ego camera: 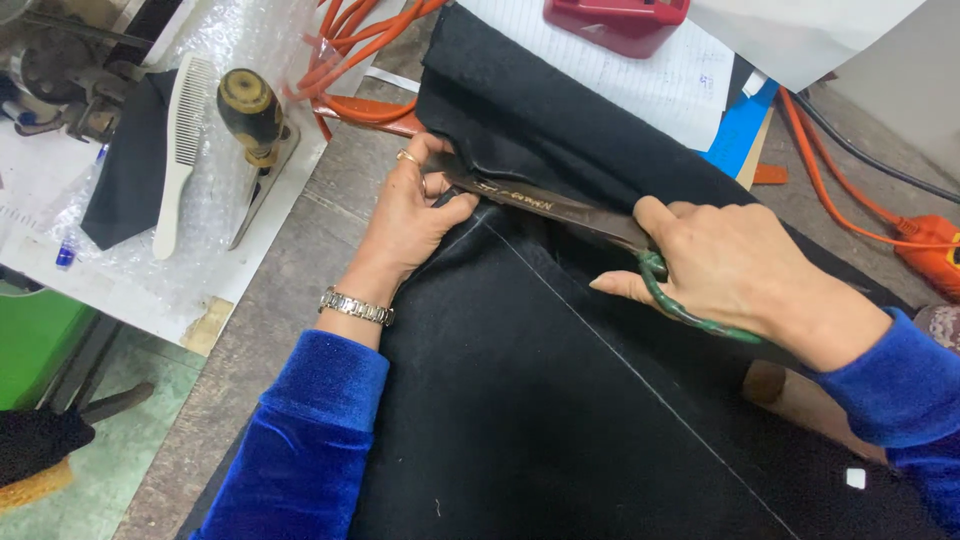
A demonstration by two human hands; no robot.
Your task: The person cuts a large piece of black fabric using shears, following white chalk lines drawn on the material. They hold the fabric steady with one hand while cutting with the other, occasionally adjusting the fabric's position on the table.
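Black fabric lies spread over a grey wooden table, marked with thin white chalk lines. My right hand grips large tailor's scissors by their green-wrapped handles; the long dark blades reach left along the cloth's fold. My left hand, with a ring and a metal wristwatch, presses the fabric down right beside the blade tips. Both sleeves are blue velvet. A folded upper layer of the black cloth rises behind the blades.
At the left lie a white comb, a tool with a black-and-yellow knob handle and a dark cloth scrap on bubble wrap. Orange cables loop at the back; an orange plug at right. Lined paper and a red object sit behind.
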